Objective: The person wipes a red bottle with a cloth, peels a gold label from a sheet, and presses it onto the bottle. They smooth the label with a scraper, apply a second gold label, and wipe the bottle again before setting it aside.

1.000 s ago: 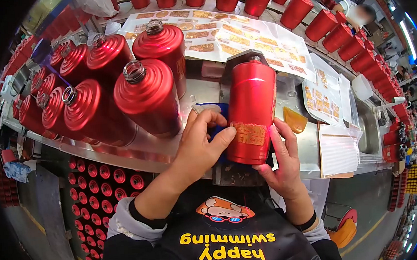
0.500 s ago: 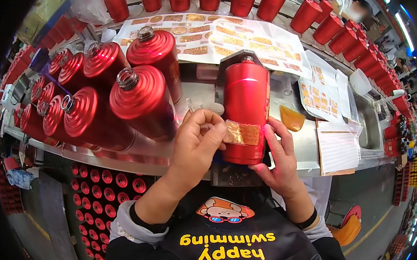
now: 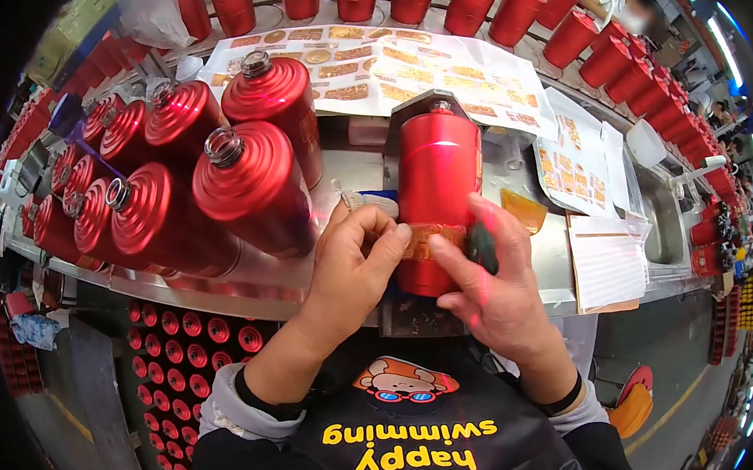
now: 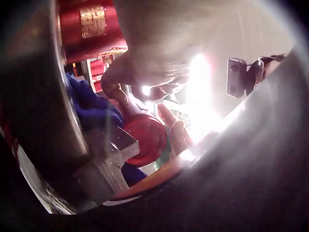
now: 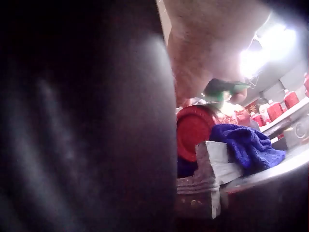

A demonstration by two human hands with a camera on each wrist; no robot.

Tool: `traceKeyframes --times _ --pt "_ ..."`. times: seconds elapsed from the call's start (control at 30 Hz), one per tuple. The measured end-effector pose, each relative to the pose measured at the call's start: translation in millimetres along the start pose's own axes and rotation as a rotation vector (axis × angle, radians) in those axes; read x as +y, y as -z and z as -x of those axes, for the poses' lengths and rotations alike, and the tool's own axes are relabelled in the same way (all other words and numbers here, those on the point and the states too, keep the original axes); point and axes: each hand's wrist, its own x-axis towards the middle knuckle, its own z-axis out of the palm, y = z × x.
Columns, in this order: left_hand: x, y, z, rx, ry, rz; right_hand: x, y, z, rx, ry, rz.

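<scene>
A red bottle (image 3: 441,165) lies in a dark holder, its neck pointing away, with a gold label (image 3: 438,236) near its base. At the label's left end my left hand (image 3: 348,267) pinches the edge between thumb and forefinger. My right hand (image 3: 502,283) is over the bottle's right side, gripping a dark green flat piece (image 3: 481,247); its thumb is right at the label. In the right wrist view the green piece (image 5: 224,90) shows above the bottle's red base (image 5: 194,133). The left wrist view shows the base (image 4: 147,140) too, with fingertips (image 4: 177,135) beside it.
Several upright red bottles (image 3: 246,179) crowd the left of the metal table. Behind the holder lie sheets of gold labels (image 3: 435,69). An amber piece (image 3: 523,212) lies to the right, near a white paper stack (image 3: 607,262). A blue cloth (image 5: 248,145) bunches by the holder.
My right hand has come off the bottle's side and moved over its front, with the green piece now showing in it. The label's left end, lifted half a second ago, lies closer to the bottle.
</scene>
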Motion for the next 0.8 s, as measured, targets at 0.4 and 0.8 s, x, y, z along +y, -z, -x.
traceKeyframes --times 0.4,0.8 --pt "-0.9 -3.0 -1.6 0.014 0.068 0.081 -12.0 2.8 -13.3 -0.074 -0.02 0.098" --pt "-1.8 -0.3 0.9 0.041 -0.047 -0.036 -3.5 -0.7 -5.0 0.011 -0.065 -0.068"
